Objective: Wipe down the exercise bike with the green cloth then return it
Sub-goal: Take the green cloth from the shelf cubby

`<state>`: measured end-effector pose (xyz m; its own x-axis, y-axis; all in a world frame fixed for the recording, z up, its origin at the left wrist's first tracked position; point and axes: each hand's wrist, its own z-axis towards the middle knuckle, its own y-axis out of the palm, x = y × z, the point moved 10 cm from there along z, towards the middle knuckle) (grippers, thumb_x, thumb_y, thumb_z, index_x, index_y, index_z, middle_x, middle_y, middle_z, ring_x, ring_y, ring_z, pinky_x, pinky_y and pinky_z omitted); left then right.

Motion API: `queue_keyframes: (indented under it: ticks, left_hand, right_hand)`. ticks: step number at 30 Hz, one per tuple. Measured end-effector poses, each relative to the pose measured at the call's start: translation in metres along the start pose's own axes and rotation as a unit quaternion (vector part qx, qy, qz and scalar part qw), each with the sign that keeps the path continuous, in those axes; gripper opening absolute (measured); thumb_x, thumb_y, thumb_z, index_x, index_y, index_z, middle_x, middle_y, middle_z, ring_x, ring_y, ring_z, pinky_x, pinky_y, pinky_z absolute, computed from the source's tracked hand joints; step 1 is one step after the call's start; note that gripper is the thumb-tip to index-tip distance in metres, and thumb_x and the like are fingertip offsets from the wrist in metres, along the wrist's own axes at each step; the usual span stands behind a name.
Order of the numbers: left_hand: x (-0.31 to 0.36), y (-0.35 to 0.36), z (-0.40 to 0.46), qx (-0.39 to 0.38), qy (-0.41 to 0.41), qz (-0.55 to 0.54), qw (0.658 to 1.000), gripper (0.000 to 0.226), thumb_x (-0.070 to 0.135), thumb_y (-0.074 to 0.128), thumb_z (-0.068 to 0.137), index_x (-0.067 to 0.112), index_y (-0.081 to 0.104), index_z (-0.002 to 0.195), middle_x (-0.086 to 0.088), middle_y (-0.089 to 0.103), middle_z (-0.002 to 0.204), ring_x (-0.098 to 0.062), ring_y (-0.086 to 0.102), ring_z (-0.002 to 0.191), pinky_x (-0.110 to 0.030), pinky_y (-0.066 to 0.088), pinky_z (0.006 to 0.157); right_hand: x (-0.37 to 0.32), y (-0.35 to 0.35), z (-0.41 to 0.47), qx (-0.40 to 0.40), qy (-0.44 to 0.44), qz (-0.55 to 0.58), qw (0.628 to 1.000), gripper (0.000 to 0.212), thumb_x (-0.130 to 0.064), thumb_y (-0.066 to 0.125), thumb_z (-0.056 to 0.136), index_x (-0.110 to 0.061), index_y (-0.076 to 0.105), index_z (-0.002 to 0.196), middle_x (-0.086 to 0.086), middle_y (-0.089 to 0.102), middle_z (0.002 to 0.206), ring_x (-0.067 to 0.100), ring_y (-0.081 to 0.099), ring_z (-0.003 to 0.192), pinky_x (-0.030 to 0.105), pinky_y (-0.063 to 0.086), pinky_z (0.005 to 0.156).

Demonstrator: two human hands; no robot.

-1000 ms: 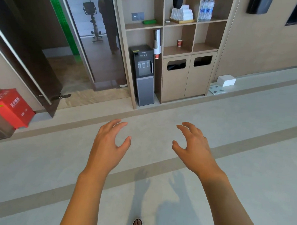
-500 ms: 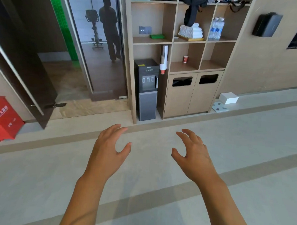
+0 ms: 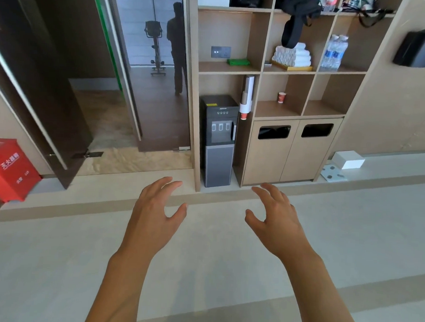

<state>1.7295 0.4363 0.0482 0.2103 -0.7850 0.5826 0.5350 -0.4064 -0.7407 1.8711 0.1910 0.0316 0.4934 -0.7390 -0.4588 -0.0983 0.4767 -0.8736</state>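
Observation:
A folded green cloth [image 3: 238, 62] lies on an upper shelf of the wooden shelving unit [image 3: 261, 70], below a wall socket. The exercise bike [image 3: 155, 48] shows only as a reflection in the glass panel at upper left, beside a person's reflection. My left hand [image 3: 156, 207] and my right hand [image 3: 275, 214] hover side by side over the floor, palms down, fingers spread and loosely curved, holding nothing. Both are well short of the shelf.
A black water dispenser [image 3: 218, 139] stands at the shelf's left foot. Rolled white towels [image 3: 292, 54], water bottles [image 3: 334, 54] and a paper cup [image 3: 281, 97] sit on shelves. A red fire box [image 3: 7, 169] is at left, a dark open door [image 3: 39, 80] beside it, a white box [image 3: 349, 160] on the floor at right.
The view has moved closer to the shelving and tilted up, so the shelves look larger and higher rows show. Both hands keep the same empty, spread pose.

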Motion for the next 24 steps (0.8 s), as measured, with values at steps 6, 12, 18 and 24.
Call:
queue_keyframes:
  ticks: [6,12,18,24]
  left_hand:
    - [0.046,0.052,0.067,0.010,-0.003,0.000,1.000,0.051,0.036,0.068,0.097,0.035,0.055,0.146,0.016,0.045,0.156,-0.007,0.033,0.147,-0.035,0.037,0.119]
    - [0.089,0.109,0.116,-0.008,-0.002,0.022,1.000,0.052,0.038,0.067,0.097,0.035,0.053,0.148,0.016,0.043,0.158,-0.008,0.033,0.148,-0.035,0.036,0.120]
    - [0.111,0.152,0.156,-0.039,-0.005,0.038,0.999,0.052,0.038,0.066,0.098,0.034,0.053,0.148,0.013,0.044,0.159,-0.010,0.035,0.148,-0.039,0.037,0.121]
    - [0.113,0.184,0.205,-0.054,-0.007,0.035,0.998,0.052,0.037,0.066,0.098,0.033,0.054,0.148,0.011,0.045,0.159,-0.013,0.036,0.148,-0.043,0.038,0.122]
  right_hand:
    - [0.053,-0.028,0.076,-0.006,-0.020,0.011,1.000,0.061,-0.047,0.060,0.101,-0.033,0.041,0.157,-0.009,0.031,0.167,0.018,0.031,0.152,0.044,0.032,0.124]
    - [0.120,-0.048,0.127,0.002,-0.010,0.044,0.999,0.059,-0.044,0.063,0.100,-0.031,0.045,0.155,-0.009,0.034,0.165,0.018,0.033,0.151,0.044,0.033,0.122]
    - [0.168,-0.051,0.164,0.002,0.006,0.057,0.998,0.059,-0.045,0.062,0.100,-0.031,0.044,0.155,-0.009,0.035,0.164,0.017,0.033,0.150,0.045,0.035,0.121]
    - [0.191,-0.041,0.212,-0.001,0.023,0.053,0.998,0.060,-0.046,0.062,0.100,-0.030,0.045,0.155,-0.008,0.035,0.165,0.018,0.034,0.151,0.045,0.034,0.122]
